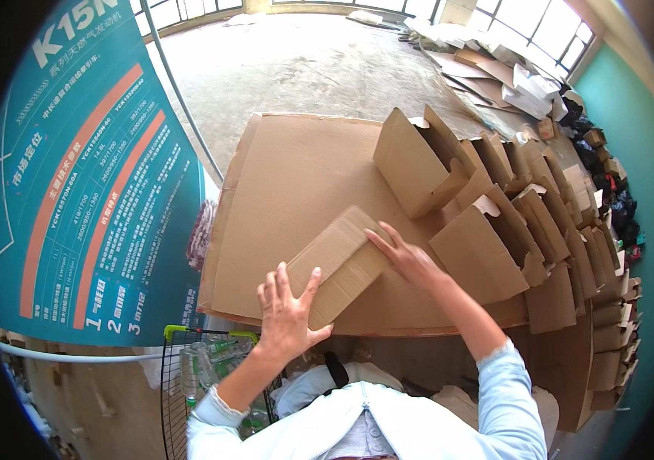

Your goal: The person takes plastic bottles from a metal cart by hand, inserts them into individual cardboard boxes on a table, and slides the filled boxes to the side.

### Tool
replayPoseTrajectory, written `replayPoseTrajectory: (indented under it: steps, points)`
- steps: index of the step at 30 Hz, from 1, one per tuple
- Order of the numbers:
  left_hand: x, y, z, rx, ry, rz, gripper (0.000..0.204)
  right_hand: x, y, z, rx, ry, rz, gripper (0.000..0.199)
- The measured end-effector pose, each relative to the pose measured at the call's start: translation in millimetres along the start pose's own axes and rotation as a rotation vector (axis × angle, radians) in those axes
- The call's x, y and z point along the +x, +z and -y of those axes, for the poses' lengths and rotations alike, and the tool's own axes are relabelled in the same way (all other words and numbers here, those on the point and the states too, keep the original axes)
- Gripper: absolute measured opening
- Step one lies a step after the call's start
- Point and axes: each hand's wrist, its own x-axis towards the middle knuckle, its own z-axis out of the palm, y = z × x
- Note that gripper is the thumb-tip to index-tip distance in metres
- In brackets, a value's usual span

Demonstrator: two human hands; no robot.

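Head view: your left hand (287, 316) and right hand (407, 259) press open-palmed on the flat folded carton (340, 264), gripping nothing, on the big cardboard sheet (296, 169). Rows of folded boxes (495, 222) crowd your right; a teal banner (81, 176) stands left.

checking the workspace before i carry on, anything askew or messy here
Yes: flat cardboard lies strewn in a loose heap on the floor by the windows. The folded boxes stand in tidy rows, and the box under both hands looks undamaged.
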Motion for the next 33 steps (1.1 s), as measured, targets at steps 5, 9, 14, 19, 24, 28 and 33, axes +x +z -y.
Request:
replayPoseTrajectory:
  steps: [5, 9, 14, 19, 24, 28, 33]
  points:
    - [-10.9, 11.5, -8.6, 0.010, -0.263, -0.135, 0.103, 120.0, -2.0, -12.2, -0.136, -0.498, -0.130, 0.094]
    - [-2.6, 31.4, -11.8, 0.028, -0.282, -0.288, 0.089, 159.5, -26.8, -2.5, -0.254, -0.663, -0.045, 0.095]
    - [8.0, 51.2, -19.8, -0.011, -0.341, -0.430, 0.076, 182.4, -19.4, -13.6, -0.483, -0.795, -0.235, 0.103]
    - [46.2, 52.5, -7.2, 0.016, -0.393, -0.487, 0.073, 204.0, -18.2, -10.9, -0.553, -0.569, -0.410, 0.086]
    - [108.9, 51.2, 28.7, 0.067, -0.411, -0.570, 0.068, 185.4, 22.4, 2.0, -0.147, -0.234, -0.603, 0.087]
    - [168.7, 62.8, 68.5, 0.116, -0.417, -0.684, 0.065, 122.0, 71.5, 9.5, 0.085, -0.056, -0.531, 0.100]
    - [240.9, 62.9, 142.3, 0.173, -0.393, -0.771, 0.065, 7.8, 123.3, 18.7, 0.157, 0.045, -0.269, 0.089]
